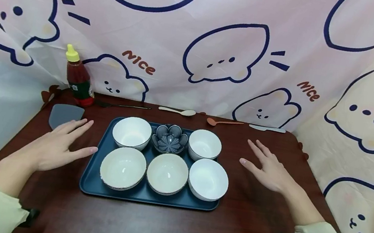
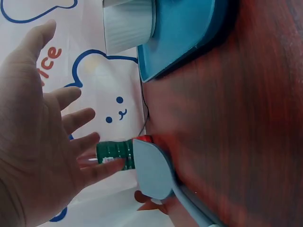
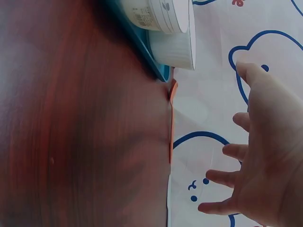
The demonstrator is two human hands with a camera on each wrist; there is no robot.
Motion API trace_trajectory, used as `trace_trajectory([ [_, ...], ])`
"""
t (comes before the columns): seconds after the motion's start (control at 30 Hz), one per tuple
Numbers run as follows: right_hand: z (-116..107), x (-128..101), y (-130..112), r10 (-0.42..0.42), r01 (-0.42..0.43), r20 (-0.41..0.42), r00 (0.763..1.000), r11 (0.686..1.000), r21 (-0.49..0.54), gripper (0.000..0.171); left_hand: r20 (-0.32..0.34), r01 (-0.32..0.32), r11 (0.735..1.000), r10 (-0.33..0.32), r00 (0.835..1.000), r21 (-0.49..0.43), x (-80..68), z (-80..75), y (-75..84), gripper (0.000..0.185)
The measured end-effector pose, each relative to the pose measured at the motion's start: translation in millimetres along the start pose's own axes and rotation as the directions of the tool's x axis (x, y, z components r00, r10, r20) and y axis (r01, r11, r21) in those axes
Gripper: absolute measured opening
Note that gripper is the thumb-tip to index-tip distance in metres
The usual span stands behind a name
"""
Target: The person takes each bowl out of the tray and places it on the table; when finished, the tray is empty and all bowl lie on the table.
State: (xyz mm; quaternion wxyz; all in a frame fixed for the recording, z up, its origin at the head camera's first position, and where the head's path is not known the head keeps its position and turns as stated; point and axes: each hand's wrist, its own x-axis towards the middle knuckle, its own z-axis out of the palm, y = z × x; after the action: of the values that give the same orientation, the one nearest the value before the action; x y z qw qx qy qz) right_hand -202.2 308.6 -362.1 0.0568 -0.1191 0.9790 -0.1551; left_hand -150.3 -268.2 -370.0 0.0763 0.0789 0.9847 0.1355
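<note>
A blue tray [image 1: 92, 177] lies mid-table with several bowls in two rows. In its back row a dark flower-shaped bowl [image 1: 170, 140] sits between a white bowl [image 1: 131, 133] and another white bowl [image 1: 205, 145]. The front row has a cream bowl [image 1: 123, 168], a second cream bowl [image 1: 167, 173] and a white bowl [image 1: 208, 179]. My left hand [image 1: 55, 148], fingers spread, hovers off the tray's left side, holding nothing. Beyond its fingertips lies a grey spatula [image 1: 64, 115]. To the right of the tray my right hand [image 1: 271, 170] is also spread and holds nothing.
A red sauce bottle [image 1: 81, 80] with a yellow cap stands at the back left. Along the back edge lie a dark thin utensil [image 1: 121, 105], a cream spoon [image 1: 177, 111], an orange-brown spoon [image 1: 224, 123] and a pale knife [image 1: 267, 129]. Printed cloth walls [image 1: 168, 49] enclose the table.
</note>
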Motion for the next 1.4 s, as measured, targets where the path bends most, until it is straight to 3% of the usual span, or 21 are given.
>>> trace_trajectory([
  [0.27, 13, 19, -8, -0.045, 0.042, 0.015, 0.999, 0.984, 0.173, 0.077, 0.026, 0.027, 0.986, -0.023, 0.999, -0.167, 0.9, 14.2, -13.2, 0.088],
  [0.4, 22, 30, -12, -0.066, 0.055, 0.035, 0.997, 0.965, 0.256, 0.074, -0.008, -0.007, 0.958, 0.005, 1.000, -0.285, 3.1, 28.7, -16.5, 0.084],
  [0.57, 31, 42, -14, -0.085, 0.058, 0.059, 0.995, 0.934, 0.354, 0.069, -0.034, -0.044, 0.934, 0.034, 0.999, -0.356, 7.8, 42.6, -17.1, 0.080],
  [0.73, 36, 52, -11, -0.111, 0.064, 0.067, 0.992, 0.869, 0.490, 0.062, -0.028, -0.052, 0.898, 0.045, 0.999, -0.437, 13.7, 46.6, -22.1, 0.071],
  [1.03, 51, 70, -17, -0.107, -0.008, 0.113, 0.988, 0.693, 0.721, 0.062, 0.080, -0.040, 0.814, 0.106, 0.991, -0.580, 16.2, 54.6, -36.3, 0.065],
  [1.27, 59, 75, -19, -0.119, -0.029, 0.144, 0.982, 0.663, 0.748, 0.063, 0.031, -0.080, 0.759, 0.131, 0.991, -0.647, 16.6, 64.6, -43.1, 0.061],
  [1.4, 64, 75, -17, -0.118, -0.036, 0.140, 0.983, 0.625, 0.779, 0.065, 0.027, -0.073, 0.740, 0.122, 0.992, -0.669, 17.9, 68.5, -43.2, 0.060],
])
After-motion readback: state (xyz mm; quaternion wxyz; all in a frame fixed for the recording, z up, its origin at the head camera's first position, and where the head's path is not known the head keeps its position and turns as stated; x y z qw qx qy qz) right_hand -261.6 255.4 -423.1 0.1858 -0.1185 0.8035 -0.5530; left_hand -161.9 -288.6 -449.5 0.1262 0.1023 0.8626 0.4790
